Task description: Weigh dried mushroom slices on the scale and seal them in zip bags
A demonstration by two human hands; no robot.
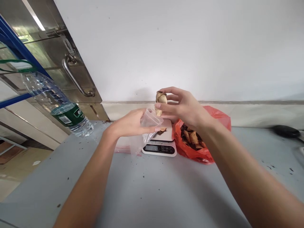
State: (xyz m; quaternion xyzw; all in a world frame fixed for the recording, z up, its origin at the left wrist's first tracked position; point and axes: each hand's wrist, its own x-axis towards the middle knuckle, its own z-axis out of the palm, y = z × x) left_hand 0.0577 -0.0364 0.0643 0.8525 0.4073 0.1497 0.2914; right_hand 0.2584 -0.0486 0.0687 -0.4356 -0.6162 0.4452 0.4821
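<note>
Clear plastic bag [150,121], limp and light, held at its mouth by left hand [133,124]; right hand [184,107] pinches seemingly brittle brown pieces [161,100], frame centre.

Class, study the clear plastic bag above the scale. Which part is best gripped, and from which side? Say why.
Probably grip the clear bag at its open rim, from the left, as the left hand does. The film is limp and hangs toward the scale; a pinch at the rim keeps the mouth up, clear of the right hand and its brown piece.
</note>
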